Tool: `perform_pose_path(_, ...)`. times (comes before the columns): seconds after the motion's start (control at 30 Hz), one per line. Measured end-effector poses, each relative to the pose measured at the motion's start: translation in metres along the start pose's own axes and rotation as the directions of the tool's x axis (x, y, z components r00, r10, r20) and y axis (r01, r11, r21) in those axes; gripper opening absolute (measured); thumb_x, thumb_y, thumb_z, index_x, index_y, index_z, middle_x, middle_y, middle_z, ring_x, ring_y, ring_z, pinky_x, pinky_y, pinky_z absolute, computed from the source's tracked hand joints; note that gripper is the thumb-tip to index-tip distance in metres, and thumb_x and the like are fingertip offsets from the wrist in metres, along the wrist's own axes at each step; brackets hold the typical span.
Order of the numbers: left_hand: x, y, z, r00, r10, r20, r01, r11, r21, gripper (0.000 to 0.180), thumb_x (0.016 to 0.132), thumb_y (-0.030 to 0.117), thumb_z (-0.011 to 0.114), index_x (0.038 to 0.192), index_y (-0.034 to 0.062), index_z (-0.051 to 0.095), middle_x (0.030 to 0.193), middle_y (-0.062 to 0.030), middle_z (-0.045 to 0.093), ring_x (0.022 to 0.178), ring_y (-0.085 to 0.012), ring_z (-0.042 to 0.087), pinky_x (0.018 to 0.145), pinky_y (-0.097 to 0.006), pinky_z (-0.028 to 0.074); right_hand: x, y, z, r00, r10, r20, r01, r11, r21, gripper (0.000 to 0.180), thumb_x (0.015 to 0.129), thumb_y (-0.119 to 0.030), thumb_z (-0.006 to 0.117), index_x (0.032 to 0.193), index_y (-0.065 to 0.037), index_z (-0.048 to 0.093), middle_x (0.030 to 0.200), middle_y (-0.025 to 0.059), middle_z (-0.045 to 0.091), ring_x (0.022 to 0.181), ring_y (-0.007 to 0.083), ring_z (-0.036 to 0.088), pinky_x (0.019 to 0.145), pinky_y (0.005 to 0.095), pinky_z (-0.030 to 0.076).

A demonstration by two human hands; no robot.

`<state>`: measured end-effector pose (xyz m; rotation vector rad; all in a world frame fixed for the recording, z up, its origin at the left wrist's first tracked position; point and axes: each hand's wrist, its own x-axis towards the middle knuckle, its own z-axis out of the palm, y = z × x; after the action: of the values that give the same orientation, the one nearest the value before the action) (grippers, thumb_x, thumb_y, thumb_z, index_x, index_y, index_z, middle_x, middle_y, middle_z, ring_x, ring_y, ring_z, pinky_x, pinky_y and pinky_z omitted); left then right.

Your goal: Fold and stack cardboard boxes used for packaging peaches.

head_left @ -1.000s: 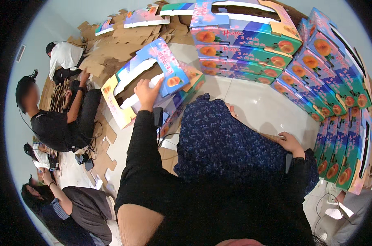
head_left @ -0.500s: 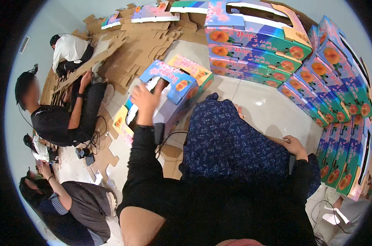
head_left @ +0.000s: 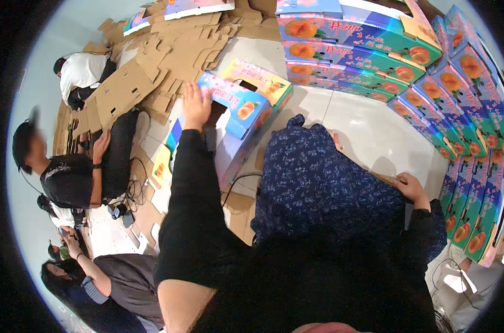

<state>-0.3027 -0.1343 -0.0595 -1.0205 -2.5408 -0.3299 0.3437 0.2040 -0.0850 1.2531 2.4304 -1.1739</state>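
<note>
In front of me, slightly left, stands a folded fruit carton in blue, pink and white with printed peaches; a dark opening shows in its top. My left hand lies on the upper left of this carton, fingers stretched out and thumb by the opening. A yellow-ended carton part shows at its far side. Over on the right, my right hand is low beside the dark blue floral skirt, its fingers curled together. A thin brownish edge shows at its fingertips, but what it is I cannot make out.
Finished peach cartons are stacked at the back and along the right. Flat brown cardboard covers the floor at back left. A co-worker in black handles a cardboard sheet; others sit nearby. Cables lie on the floor.
My left hand has moved farther away across the carton's top and now lies flatter. The co-worker's cardboard sheet has tilted to show its broad face. My view has shifted a little.
</note>
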Motion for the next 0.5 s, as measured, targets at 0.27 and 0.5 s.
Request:
perform_pose_path(0.27,0.050,0.055,-0.111,0.980,-0.186,-0.065,0.141,0.894,-0.426,0.064,0.095,0.031,0.049,0.145,0.0000,0.026,0.150,-0.0249,0.025,0.139,-0.0468,0.017,0.112,-0.058,0.008,0.002,-0.005,0.001,0.999,0.038,0.009,-0.038,0.997,0.060,0.033,0.083,-0.023,0.065,0.106,0.000,0.062,0.097,0.0166,0.066,0.090,0.0265,0.065,0.080,0.0350,0.050)
perform_pose_path(0.5,-0.055,0.158,-0.066,0.935,0.332,0.127,-0.303,0.931,-0.205,0.069,0.092,0.044,0.048,0.145,0.0051,0.030,0.152,-0.0259,0.016,0.141,-0.0438,0.015,0.111,-0.059,0.009,0.003,0.001,0.005,0.999,-0.010,-0.041,0.012,0.999,0.051,0.032,0.081,-0.023,0.068,0.103,-0.001,0.063,0.093,0.0168,0.068,0.087,0.0259,0.066,0.079,0.0354,0.051)
